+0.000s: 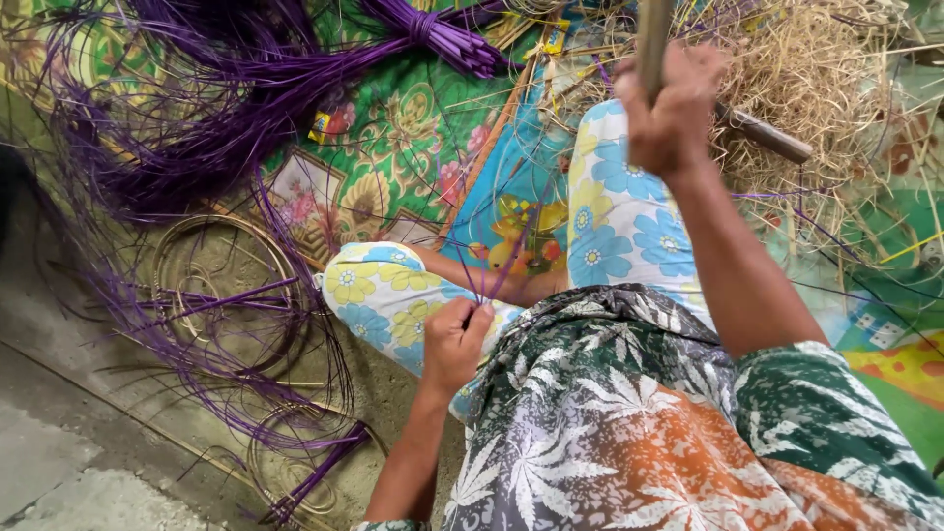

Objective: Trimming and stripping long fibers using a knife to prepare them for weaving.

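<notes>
Tension matters: left hand (454,344) fingers pinch the purple strands (484,280) near the knee — right hand (669,108) fingers clench the wooden stick (652,39) steady.

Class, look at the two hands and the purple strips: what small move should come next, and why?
Probably draw the left hand back along the purple strips to tighten them, since it pinches their ends while the right hand grips an upright stick.

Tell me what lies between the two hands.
In the head view, the flower-print knee lies between the left hand, pinching purple strands, and the right hand, gripping a stick.
</notes>
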